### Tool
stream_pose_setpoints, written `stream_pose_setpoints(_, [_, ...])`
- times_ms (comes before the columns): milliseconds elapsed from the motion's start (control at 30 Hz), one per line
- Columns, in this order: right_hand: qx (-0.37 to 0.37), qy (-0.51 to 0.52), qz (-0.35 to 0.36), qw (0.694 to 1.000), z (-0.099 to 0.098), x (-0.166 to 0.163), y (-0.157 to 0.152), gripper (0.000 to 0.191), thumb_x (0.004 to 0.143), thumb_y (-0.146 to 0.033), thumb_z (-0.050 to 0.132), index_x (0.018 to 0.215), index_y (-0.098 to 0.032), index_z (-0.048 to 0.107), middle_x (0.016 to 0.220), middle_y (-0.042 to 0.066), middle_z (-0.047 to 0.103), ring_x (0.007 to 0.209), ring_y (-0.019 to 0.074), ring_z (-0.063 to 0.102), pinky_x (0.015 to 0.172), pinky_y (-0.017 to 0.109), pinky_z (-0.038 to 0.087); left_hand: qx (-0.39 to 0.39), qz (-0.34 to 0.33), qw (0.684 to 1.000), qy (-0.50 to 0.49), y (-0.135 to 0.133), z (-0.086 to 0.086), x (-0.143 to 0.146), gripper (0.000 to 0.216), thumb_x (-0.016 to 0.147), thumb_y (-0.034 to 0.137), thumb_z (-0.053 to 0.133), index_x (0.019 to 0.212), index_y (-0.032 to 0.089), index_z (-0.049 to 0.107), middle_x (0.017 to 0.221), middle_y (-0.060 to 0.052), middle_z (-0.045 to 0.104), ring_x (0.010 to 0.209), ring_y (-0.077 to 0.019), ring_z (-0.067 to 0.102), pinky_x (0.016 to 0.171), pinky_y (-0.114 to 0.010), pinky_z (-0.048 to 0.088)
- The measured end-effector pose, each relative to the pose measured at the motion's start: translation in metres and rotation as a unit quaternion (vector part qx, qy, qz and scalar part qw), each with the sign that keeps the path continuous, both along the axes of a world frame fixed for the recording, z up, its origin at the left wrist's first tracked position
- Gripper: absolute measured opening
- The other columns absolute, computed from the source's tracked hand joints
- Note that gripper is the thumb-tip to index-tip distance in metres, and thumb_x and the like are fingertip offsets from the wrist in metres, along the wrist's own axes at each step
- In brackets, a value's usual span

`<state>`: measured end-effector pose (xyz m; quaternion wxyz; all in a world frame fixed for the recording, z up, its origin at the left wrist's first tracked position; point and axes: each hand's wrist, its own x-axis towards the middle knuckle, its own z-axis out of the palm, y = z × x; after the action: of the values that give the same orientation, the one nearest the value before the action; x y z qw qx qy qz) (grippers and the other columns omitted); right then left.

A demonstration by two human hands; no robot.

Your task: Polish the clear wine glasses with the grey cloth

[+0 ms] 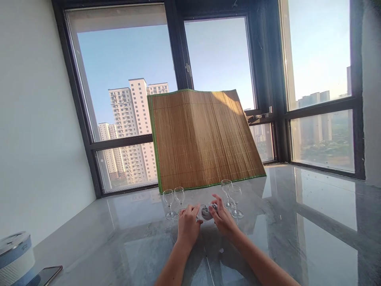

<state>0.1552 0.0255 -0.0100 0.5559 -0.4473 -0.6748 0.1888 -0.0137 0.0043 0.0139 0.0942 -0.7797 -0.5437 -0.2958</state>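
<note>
My left hand (188,225) and my right hand (222,218) meet over the glossy grey table (297,246). Between them is a small glass with a grey cloth (206,211) pushed into or round it. Both hands have fingers curled onto it. Two small stemmed glasses (174,200) stand upright just left of my left hand. Two more stemmed glasses (232,197) stand just beyond my right hand.
A bamboo mat (202,139) with a green edge leans against the window behind the glasses. At the near left corner lie a phone (44,275) and a round white and blue container (14,254). A white wall runs along the left.
</note>
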Motion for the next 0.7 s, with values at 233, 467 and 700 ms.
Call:
stream_pose_setpoints(233, [0.031, 0.01, -0.012, 0.999, -0.0045, 0.0026, 0.0098, 0.047, 0.088, -0.03, 0.038, 0.133, -0.019, 0.03, 0.103, 0.007, 0.062, 0.084, 0.0196, 0.063, 0.082, 0.037, 0.048, 0.009, -0.003, 1.0, 0.006, -0.0012, -0.0001, 0.0002, 0.056, 0.076, 0.011, 0.063, 0.128, 0.029, 0.055, 0.103, -0.001, 0.063, 0.094, -0.0206, 0.059, 0.091, -0.036, 0.04])
stream_pose_setpoints(467, [-0.081, 0.04, -0.03, 0.995, 0.0001, 0.0025, 0.0051, 0.046, 0.086, -0.044, 0.04, 0.125, -0.019, 0.042, 0.083, 0.004, 0.066, 0.076, 0.0226, 0.066, 0.073, 0.036, 0.049, 0.013, -0.015, 1.0, 0.008, -0.0002, 0.0, 0.0007, 0.057, 0.076, 0.01, 0.061, 0.13, 0.028, 0.054, 0.106, -0.002, 0.063, 0.099, -0.0218, 0.059, 0.094, -0.038, 0.039])
stream_pose_setpoints(700, [-0.068, 0.099, -0.064, 0.991, -0.0014, 0.0007, 0.01, 0.041, 0.079, -0.042, 0.047, 0.112, -0.02, 0.052, 0.074, 0.0, 0.061, 0.063, 0.0192, 0.06, 0.06, 0.031, 0.047, 0.007, -0.019, 1.0, 0.011, -0.001, -0.0021, 0.0049, 0.058, 0.075, 0.01, 0.063, 0.129, 0.029, 0.055, 0.105, -0.002, 0.063, 0.097, -0.0221, 0.058, 0.093, -0.038, 0.04])
